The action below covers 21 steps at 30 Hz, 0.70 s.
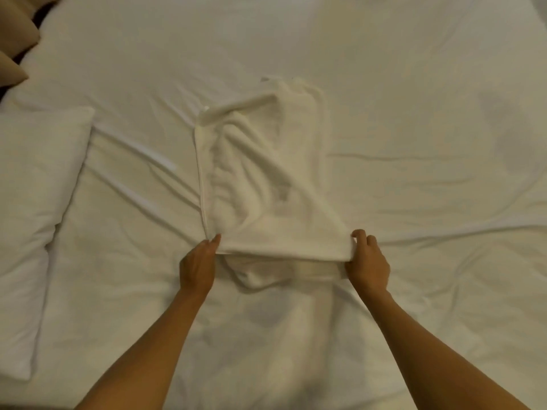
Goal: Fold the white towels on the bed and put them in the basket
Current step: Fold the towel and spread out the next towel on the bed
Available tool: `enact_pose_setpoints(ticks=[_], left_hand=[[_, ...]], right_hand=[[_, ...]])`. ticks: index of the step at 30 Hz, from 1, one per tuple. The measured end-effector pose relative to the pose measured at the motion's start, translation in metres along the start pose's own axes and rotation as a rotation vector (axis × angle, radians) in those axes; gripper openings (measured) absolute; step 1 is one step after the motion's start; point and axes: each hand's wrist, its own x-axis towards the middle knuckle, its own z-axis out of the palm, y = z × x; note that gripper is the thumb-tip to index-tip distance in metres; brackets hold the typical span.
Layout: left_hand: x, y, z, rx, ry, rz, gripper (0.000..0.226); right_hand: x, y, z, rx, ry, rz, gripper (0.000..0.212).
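A white towel (260,179) lies rumpled in the middle of the bed (414,113), stretching away from me. Its near edge is lifted and pulled taut between both hands, with a fold of cloth sagging below that edge. My left hand (199,263) pinches the near left corner. My right hand (367,258) grips the near right corner, thumb and fingers curled around the cloth. No basket is in view.
A white pillow (32,208) lies on the left side of the bed. Beige cushions (14,39) show at the top left corner. The wrinkled white sheet spreads to the right and far side.
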Motion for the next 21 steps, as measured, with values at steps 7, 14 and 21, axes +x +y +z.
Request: enact_pose_setpoints(ticks=[7,14,21], left_hand=[[-0.017,-0.029,-0.015,0.096,-0.006,-0.093,0.059],[-0.037,-0.076,0.006,0.230,-0.233,0.006,0.066],[-0.027,-0.060,0.027,0.367,-0.432,0.237,0.078]], right_hand=[[-0.042,0.020,0.013,-0.208,-0.004,-0.029,0.048],[-0.069,0.018,0.036,-0.129,-0.194,0.055,0.043],[-0.058,0.009,0.041,-0.194,-0.340,-0.265,0.092]])
